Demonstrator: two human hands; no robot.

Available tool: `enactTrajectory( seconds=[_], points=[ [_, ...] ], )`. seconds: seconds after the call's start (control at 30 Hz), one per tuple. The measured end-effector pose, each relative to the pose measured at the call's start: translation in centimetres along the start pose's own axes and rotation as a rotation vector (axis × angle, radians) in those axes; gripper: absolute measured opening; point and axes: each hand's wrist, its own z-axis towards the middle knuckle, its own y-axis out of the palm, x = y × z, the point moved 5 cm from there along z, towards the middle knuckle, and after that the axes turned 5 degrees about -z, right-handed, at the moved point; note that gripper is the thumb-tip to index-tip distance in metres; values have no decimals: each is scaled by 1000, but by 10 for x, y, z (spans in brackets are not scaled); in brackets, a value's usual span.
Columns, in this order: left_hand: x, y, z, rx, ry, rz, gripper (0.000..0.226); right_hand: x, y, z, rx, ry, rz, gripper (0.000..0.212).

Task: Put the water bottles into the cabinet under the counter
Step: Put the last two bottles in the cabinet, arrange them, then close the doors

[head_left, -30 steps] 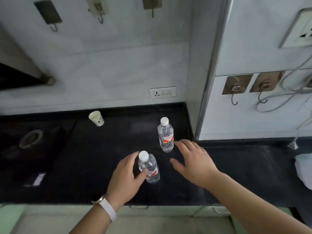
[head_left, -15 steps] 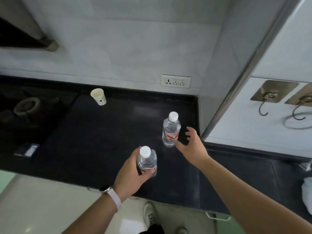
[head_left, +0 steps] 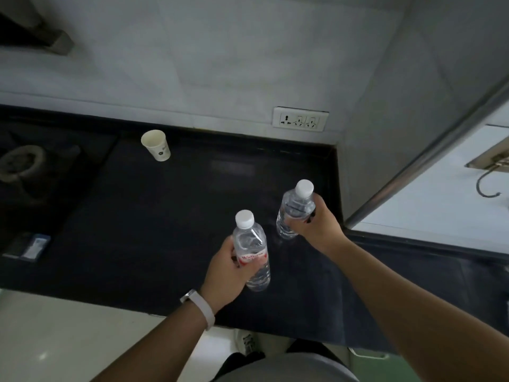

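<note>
Two clear plastic water bottles with white caps are held above the black counter. My left hand is wrapped around the near water bottle, which has a red label. My right hand grips the far water bottle from its right side; this bottle leans a little to the left. Both bottles look lifted off the counter. The cabinet under the counter is hidden from this angle.
A white paper cup stands near the back wall. A gas burner sits at the far left, with a small box near the front edge. A wall socket is behind. A partition wall bounds the counter on the right.
My right hand has closed around the far bottle, which it only reached toward before. Both bottles have come up from the counter, and the view has tilted further down.
</note>
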Motion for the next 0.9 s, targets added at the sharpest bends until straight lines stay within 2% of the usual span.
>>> enactTrajectory(
  seconds=[0.23,0.5,0.67,0.9],
  points=[
    [4,5,1,51,-34,-38,48,6,6,12,-43,0,54,74],
    [25,18,-29,200,-52,-55,52,-3,5,24,-145,-69,134,64],
    [31,9,-67,403,-72,-72,53,-10,24,12,-311,-142,124,62],
    [22,-11,-140,770,-102,-211,42,-42,65,-30,-547,-309,112,62]
  ],
)
